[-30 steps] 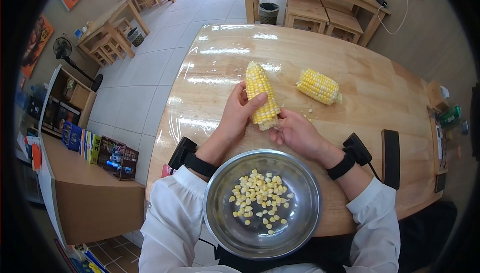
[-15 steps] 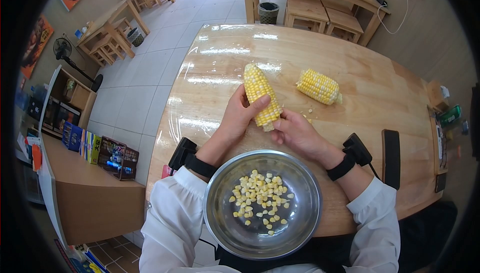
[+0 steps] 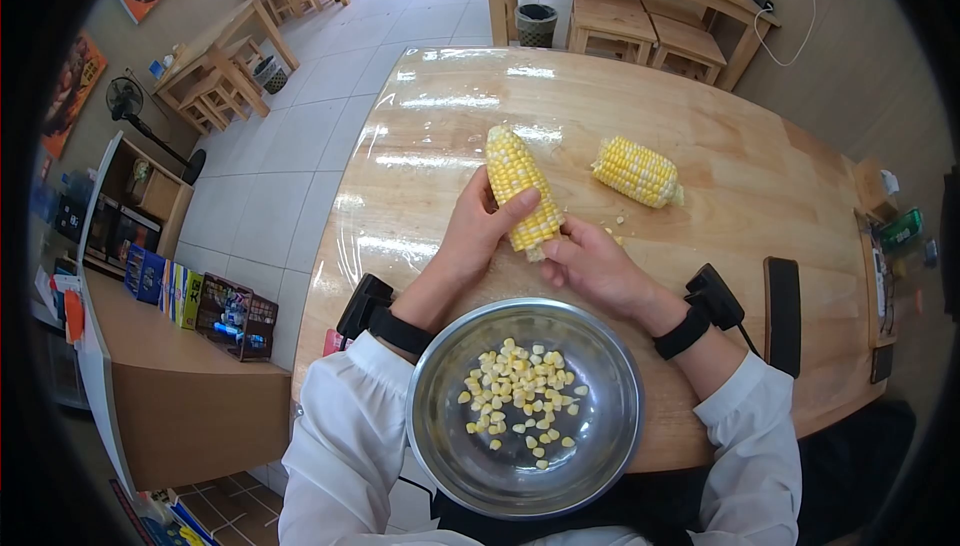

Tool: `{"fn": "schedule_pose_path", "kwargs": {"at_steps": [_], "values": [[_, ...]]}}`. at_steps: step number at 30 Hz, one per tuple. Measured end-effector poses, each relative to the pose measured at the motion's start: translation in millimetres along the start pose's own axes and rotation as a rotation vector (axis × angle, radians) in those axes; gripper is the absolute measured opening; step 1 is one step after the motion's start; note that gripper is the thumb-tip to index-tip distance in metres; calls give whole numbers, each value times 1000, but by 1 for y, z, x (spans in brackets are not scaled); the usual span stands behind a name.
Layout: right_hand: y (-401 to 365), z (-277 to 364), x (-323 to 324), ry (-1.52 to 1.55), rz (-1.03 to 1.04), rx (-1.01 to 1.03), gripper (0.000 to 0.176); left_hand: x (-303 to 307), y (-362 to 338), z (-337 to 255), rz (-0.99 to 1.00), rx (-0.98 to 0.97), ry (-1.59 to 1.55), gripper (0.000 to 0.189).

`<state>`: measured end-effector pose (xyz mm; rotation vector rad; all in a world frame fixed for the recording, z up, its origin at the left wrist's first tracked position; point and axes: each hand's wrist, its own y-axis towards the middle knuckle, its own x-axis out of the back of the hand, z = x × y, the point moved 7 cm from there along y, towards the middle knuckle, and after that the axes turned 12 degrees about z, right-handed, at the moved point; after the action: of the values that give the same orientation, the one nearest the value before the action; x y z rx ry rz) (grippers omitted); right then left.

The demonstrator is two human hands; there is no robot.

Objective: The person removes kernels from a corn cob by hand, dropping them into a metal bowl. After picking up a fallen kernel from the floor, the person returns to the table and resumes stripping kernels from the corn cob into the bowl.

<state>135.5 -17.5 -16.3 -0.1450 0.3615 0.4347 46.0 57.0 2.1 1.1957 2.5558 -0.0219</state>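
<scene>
A yellow corn cob is held tilted above the table, its tip pointing away from me. My left hand wraps round its left side, thumb across the kernels. At the near, stubby end, my right hand is closed with thumb and fingers against the cob's lower right edge. Just below both hands is a steel bowl with many loose corn kernels in it. A shorter piece of corn lies on the table beyond my right hand.
The wooden table carries a few stray kernels near the corn. A long black bar lies at the right, near a green can and a tissue box. A counter stands to the left.
My hands and the cob have hardly moved. A kernel now shows at the right side of the pile in the bowl, where none was before.
</scene>
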Motion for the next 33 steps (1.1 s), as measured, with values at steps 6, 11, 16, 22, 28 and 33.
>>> {"fn": "schedule_pose_path", "kwargs": {"at_steps": [6,11,16,22,28,33], "values": [[1,-2,2,32,0,-3,23,1,-1,0,-19,-3,-5,50],[1,-3,1,141,-3,16,28,3,0,1,1,-17,98,47],[0,-1,0,114,-2,32,27,2,1,1,7,-22,95,48],[0,2,-2,186,-35,20,30,-5,-1,-6,12,-61,107,59],[1,3,-4,265,14,42,32,1,0,0,0,-36,98,55],[0,5,-5,258,15,47,30,0,0,0,4,-38,87,49]]}}
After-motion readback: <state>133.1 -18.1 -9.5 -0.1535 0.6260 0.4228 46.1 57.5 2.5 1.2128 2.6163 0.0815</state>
